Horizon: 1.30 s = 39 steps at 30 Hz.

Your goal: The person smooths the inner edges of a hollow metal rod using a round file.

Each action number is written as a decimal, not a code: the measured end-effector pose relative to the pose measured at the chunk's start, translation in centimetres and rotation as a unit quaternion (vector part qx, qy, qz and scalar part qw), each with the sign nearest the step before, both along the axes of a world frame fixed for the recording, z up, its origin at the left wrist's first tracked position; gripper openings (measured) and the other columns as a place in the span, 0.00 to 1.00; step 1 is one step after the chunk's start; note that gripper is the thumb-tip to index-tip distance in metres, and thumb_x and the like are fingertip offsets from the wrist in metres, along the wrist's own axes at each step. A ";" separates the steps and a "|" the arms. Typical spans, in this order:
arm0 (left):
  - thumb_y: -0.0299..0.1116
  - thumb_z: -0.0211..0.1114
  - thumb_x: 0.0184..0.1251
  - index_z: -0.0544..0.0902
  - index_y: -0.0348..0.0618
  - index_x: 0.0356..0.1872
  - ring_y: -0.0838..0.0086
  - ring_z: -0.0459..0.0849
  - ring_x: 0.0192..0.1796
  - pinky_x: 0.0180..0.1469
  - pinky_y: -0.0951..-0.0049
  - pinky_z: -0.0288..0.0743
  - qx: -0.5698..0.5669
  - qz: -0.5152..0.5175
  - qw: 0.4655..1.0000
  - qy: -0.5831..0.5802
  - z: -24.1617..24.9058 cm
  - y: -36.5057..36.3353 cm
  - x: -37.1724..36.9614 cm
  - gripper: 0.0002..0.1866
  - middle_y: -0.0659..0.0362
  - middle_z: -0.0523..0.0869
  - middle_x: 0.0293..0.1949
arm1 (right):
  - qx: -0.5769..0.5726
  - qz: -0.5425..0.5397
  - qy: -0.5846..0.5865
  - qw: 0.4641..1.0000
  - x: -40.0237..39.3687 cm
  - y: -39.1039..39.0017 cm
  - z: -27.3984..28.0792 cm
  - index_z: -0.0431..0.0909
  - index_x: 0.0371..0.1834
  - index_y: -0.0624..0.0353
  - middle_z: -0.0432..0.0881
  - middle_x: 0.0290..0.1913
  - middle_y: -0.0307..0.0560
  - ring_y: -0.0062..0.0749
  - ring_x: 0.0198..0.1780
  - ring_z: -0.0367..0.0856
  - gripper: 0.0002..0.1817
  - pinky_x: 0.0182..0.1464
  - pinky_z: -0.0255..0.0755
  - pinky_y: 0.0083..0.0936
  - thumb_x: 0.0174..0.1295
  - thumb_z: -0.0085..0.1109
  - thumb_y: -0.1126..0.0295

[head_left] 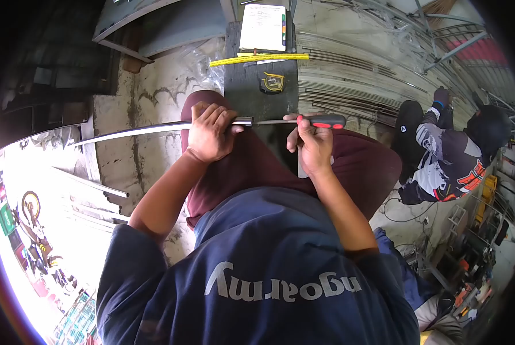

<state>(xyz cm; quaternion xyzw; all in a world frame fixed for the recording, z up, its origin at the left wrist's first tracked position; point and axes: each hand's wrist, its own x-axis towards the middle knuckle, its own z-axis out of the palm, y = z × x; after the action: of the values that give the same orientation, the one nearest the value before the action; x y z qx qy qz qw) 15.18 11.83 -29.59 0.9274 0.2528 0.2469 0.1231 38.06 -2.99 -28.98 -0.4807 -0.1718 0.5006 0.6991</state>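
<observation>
- Fingers [216,117] of the left hand [207,138] are wrapping closely round a metal tube [148,128], just short of its end, with the thumb pressing near that end.
- Right-hand fingers are pinching a hand tool [328,121] where its slim shaft is meeting the red-and-black handle; the lower fingers of this right hand [316,146] are curling loosely below.
- That metal tube is stretching leftward from the left hand, its near end lying above the maroon trousers [252,164].
- The shaft is pointing into or against the tube's end; I cannot tell which.
- Beyond the hands, a tape measure [273,83] is resting on a dark board [243,86].
- Farther along, a yellow strip [257,58] is lying across the board, just in front of an open notebook [262,29].
- Long metal rods [355,98] are lying on the floor to the right.
- A co-worker [441,152] in a dark patterned top is crouching beyond the right knee.
</observation>
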 end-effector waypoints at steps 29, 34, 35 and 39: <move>0.41 0.78 0.64 0.85 0.48 0.46 0.62 0.89 0.45 0.57 0.55 0.68 -0.012 0.007 1.000 -0.004 0.5 -0.3 -0.8 0.15 0.60 0.89 0.40 | -0.012 -0.084 -0.016 0.996 3.9 -0.3 -3.5 0.81 0.44 0.59 0.91 0.49 0.55 0.21 0.25 0.78 0.14 0.27 0.69 0.20 0.84 0.59 0.60; 0.43 0.73 0.70 0.87 0.46 0.45 0.58 0.89 0.45 0.58 0.54 0.69 -0.007 -0.003 1.000 0.001 0.2 -0.1 -0.2 0.13 0.57 0.89 0.40 | -0.021 -0.035 -0.008 0.999 1.0 -0.5 -1.4 0.80 0.47 0.61 0.92 0.47 0.56 0.24 0.22 0.78 0.13 0.24 0.71 0.22 0.84 0.60 0.61; 0.43 0.73 0.70 0.87 0.45 0.45 0.58 0.89 0.45 0.58 0.54 0.69 -0.008 -0.001 1.000 0.004 0.3 -0.1 -0.4 0.13 0.57 0.88 0.40 | -0.013 -0.040 -0.020 0.999 2.0 -0.2 -2.1 0.79 0.47 0.61 0.92 0.46 0.55 0.23 0.22 0.79 0.12 0.23 0.71 0.21 0.85 0.59 0.62; 0.44 0.79 0.64 0.84 0.46 0.49 0.61 0.90 0.42 0.60 0.56 0.70 -0.083 0.002 0.997 -0.010 2.2 -0.4 0.2 0.20 0.60 0.90 0.39 | -0.015 -0.076 -0.027 0.997 2.8 -0.1 -2.8 0.78 0.49 0.61 0.92 0.50 0.57 0.23 0.23 0.80 0.10 0.23 0.70 0.20 0.85 0.58 0.64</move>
<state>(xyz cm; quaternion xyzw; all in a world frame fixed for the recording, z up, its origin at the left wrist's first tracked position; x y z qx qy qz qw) 15.36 11.41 -27.38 0.9110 0.2728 0.2348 0.2014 40.90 -3.12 -31.80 -0.5162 -0.1460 0.4349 0.7232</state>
